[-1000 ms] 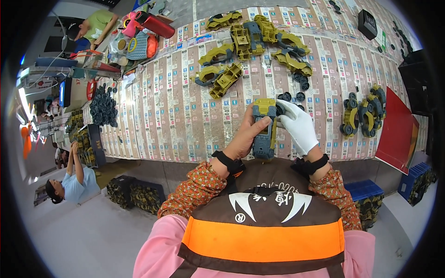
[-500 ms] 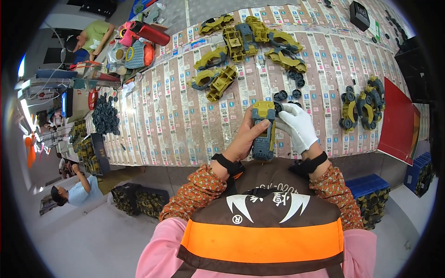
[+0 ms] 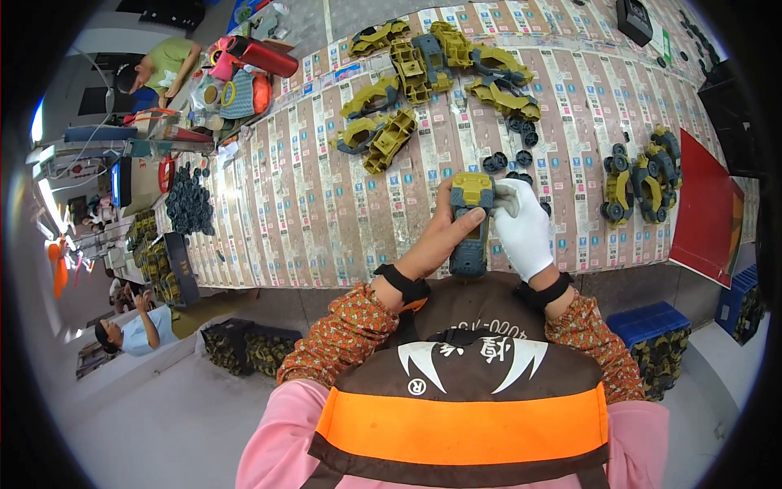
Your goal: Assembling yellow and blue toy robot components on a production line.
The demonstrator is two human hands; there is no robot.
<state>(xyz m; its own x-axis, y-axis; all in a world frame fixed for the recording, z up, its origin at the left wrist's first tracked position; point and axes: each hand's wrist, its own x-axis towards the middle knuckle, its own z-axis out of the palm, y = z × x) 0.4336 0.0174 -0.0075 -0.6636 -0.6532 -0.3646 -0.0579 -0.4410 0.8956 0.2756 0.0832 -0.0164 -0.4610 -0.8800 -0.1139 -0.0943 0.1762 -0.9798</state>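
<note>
Left hand (image 3: 433, 242): while its fingers wrap around the left side of a toy vehicle body, the thumb presses across the top; the grip is closed, and the skin is ungloved.
Right hand (image 3: 524, 235): in a white glove, fingers bent, the tips against the right side of the vehicle body near its far end; whether they pinch a small part there cannot be told.
Toy vehicle body (image 3: 470, 253): olive-yellow at the far end, blue-grey toward the wearer, held between both hands over the table's near edge.
Nearest loose wheels (image 3: 495, 162): a few black ones on the table just beyond the right hand, with more dark wheels (image 3: 529, 134) farther out.
Loose shells (image 3: 410, 73): olive-yellow and grey, grouped on the far middle of the table, some lying on their sides.
Wheeled bodies (image 3: 652, 181): several clustered at the right, dark wheels showing, beside a red panel (image 3: 702, 216).
Wheel heap (image 3: 189, 202): a dark pile at the table's left end.
Table (image 3: 326, 220): covered in printed strips, running across the view.
Far left clutter: a red bottle (image 3: 270, 57) and a yellow ring (image 3: 228, 96) among bags.
Far right: a black box (image 3: 634, 22) on the table.
Blue crate (image 3: 643, 322): below the table on the right, stacked on a load of olive and dark parts.
Co-workers: one in a green shirt (image 3: 173, 63) at upper left, another in a light-blue shirt (image 3: 147, 332) at lower left.
Wearer: brown apron with an orange band (image 3: 460, 424), patterned sleeves (image 3: 338, 334).
</note>
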